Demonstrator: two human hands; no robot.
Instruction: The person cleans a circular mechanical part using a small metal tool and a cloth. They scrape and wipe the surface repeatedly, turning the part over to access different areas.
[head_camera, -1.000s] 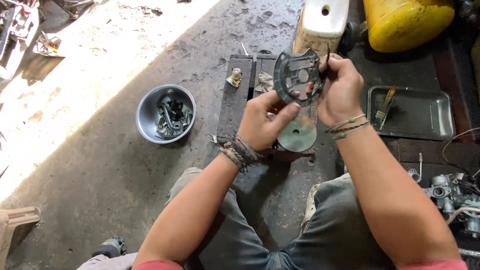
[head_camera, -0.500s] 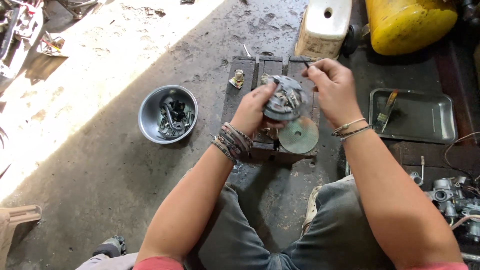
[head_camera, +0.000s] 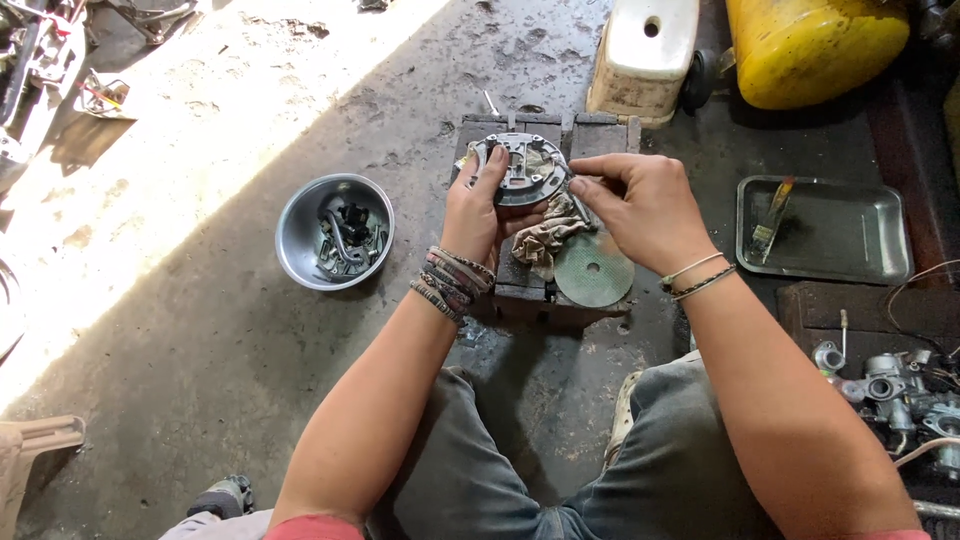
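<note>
My left hand (head_camera: 478, 210) grips the near-left rim of a round grey metal plate (head_camera: 522, 168), holding it over a dark wooden block (head_camera: 520, 285). My right hand (head_camera: 640, 205) is at the plate's right edge, its fingertips pinched on a thin tool or small part that I cannot make out. A dirty rag (head_camera: 548, 238) hangs under the plate between both hands. A green abrasive disc (head_camera: 594, 268) lies flat on the block just below my right hand.
A metal bowl of several bolts and small parts (head_camera: 334, 232) sits on the concrete to the left. A steel tray with a brush (head_camera: 822, 228) lies right. A white container (head_camera: 642, 52) and yellow tank (head_camera: 812, 45) stand behind. Carburettor parts (head_camera: 900, 385) lie near-right.
The round plate has been turned from upright to lying nearly flat in my left hand. My right hand has shifted from gripping its top to pinching at its right edge.
</note>
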